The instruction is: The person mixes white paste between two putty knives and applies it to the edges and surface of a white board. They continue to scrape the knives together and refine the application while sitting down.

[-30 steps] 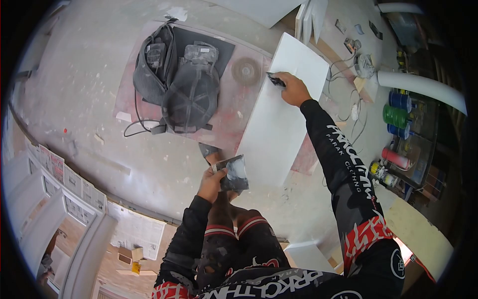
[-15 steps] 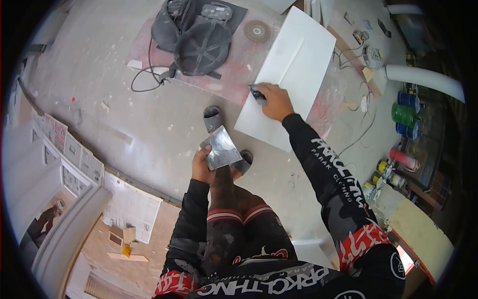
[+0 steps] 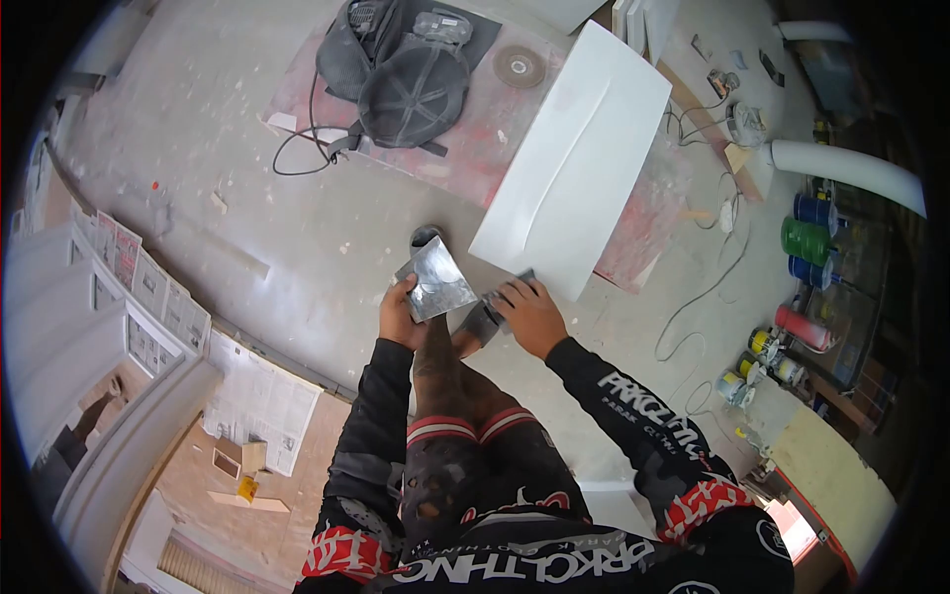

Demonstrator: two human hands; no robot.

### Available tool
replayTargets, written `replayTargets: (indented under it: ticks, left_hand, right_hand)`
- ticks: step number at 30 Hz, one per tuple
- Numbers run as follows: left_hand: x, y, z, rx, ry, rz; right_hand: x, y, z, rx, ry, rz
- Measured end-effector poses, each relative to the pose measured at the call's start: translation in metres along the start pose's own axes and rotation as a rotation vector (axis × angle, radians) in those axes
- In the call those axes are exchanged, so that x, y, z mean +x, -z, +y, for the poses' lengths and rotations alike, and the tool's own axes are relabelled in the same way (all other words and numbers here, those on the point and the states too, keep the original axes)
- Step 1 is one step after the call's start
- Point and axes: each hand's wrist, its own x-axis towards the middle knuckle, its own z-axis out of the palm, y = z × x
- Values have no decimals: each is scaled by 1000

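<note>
My left hand (image 3: 398, 312) grips a thin, shiny metal plate (image 3: 436, 280) by its left edge, in front of my legs. Just right of the plate, my right hand (image 3: 530, 315) has its fingers closed on a dark, flat scraper (image 3: 527, 277), much of which the fingers cover. Beyond that hand lies a long white panel (image 3: 584, 148), with a thin curved ridge of white material along its middle. The right hand is off the panel's surface, by its near end.
A black cap (image 3: 414, 97) and a dark bag (image 3: 346, 49) lie on a red-stained board (image 3: 445, 163) beside a round disc (image 3: 520, 66). Cables (image 3: 693, 297) run over the floor at right, near paint cans (image 3: 805, 236). Newspaper (image 3: 259, 396) covers a surface at lower left.
My right hand has moved off the white panel, toward me and the metal plate, still holding the scraper. The left hand holds the plate in nearly the same place.
</note>
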Motion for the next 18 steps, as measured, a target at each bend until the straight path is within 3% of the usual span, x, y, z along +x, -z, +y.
replayTargets:
  ticks: [2,4,6,7,9,10,13,16,17,18]
  left_hand:
    - [9,-10,3,-14,13,-11]
    - [11,-32,2,-101,188,-47]
    - [7,-67,-5,-104,264,-71]
    - [8,-89,-7,-102,336,-104]
    - [5,-129,-12,128,321,-193]
    - [8,-151,-8,-94,535,-169]
    - [25,-193,16,-67,580,-277]
    - [48,-220,63,-33,398,-457]
    - [47,-243,82,56,303,-497]
    - [43,-270,93,214,67,-590]
  right_hand:
    - [-17,26,2,16,-74,47]
    - [-15,73,5,33,-134,85]
    - [-6,127,5,448,-127,209]
    - [-1,139,5,446,-130,212]
    - [9,155,1,813,26,510]
    - [16,158,6,814,82,530]
    - [26,145,30,670,-4,569]
    - [35,150,75,451,-168,195]
    - [33,138,83,679,-280,261]
    - [38,142,85,1234,-573,347]
